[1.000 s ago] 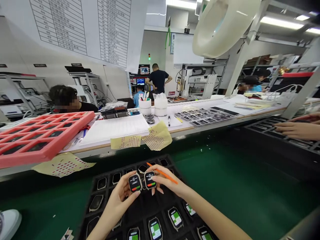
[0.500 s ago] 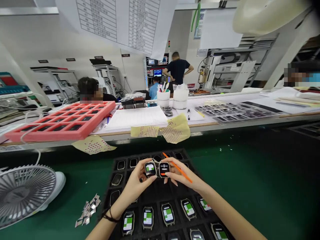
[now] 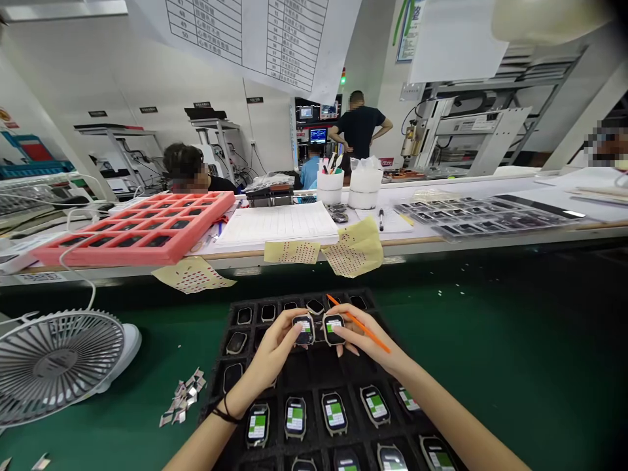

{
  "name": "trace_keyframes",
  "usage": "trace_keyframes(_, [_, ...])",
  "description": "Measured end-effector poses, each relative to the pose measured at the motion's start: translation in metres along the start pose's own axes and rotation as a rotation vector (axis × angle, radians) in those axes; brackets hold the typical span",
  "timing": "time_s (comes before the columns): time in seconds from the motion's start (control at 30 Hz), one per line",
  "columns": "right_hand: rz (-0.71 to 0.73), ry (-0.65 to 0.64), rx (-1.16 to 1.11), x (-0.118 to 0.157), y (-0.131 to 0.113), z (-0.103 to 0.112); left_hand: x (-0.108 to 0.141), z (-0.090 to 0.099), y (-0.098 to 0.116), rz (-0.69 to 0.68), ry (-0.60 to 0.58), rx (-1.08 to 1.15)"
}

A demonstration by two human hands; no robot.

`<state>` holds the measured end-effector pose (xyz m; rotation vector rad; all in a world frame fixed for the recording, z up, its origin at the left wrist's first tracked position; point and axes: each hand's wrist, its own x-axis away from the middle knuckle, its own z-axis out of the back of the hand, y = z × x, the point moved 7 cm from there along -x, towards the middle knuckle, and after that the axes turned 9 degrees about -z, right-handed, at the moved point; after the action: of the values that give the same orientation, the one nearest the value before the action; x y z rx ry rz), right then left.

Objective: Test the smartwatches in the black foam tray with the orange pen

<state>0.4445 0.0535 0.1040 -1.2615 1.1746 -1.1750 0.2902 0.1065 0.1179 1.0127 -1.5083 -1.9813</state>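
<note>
My left hand [image 3: 275, 345] is wrapped round a watch body [image 3: 305, 330] with a lit screen, its thumb lying on the glass. Close beside it, my right hand [image 3: 366, 337] grips a second watch body [image 3: 334, 329], also lit with green and white, the thumb over the screen. An orange stick [image 3: 366, 329] is tucked in my right hand and slants down to the right. Both watches are above a black foam tray [image 3: 307, 379]. In its front rows lie several watches with green and white screens, such as this one [image 3: 334, 413]; those at the back have dark screens.
A white fan [image 3: 59, 366] stands at the left, with small scraps [image 3: 184, 397] beside it on the green mat [image 3: 471, 366]. On the shelf ahead are a red foam tray [image 3: 142, 229], paper sheets [image 3: 277, 224], white cups and a clear tray [image 3: 461, 216]. People are in the background.
The right watch's screen has changed from dark with an orange strip to green and white. My left thumb has moved onto its watch's screen. The whole view has shifted slightly.
</note>
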Motion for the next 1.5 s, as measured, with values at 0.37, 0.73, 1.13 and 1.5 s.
trace_keyframes(0.37, [0.004,-0.003,0.026,0.001,0.000,0.001,-0.002,0.002,-0.006,0.007,-0.010,-0.047])
trace_keyframes(0.73, [0.050,-0.085,0.012,0.000,0.001,0.001,-0.002,-0.008,-0.012,-0.006,-0.092,0.116])
trace_keyframes(1.13, [-0.035,0.017,0.022,0.000,-0.001,0.001,-0.002,-0.004,-0.013,0.021,-0.043,0.062])
trace_keyframes(1.5, [-0.039,0.024,0.021,-0.001,0.004,0.003,-0.003,0.000,-0.009,0.015,-0.009,-0.060])
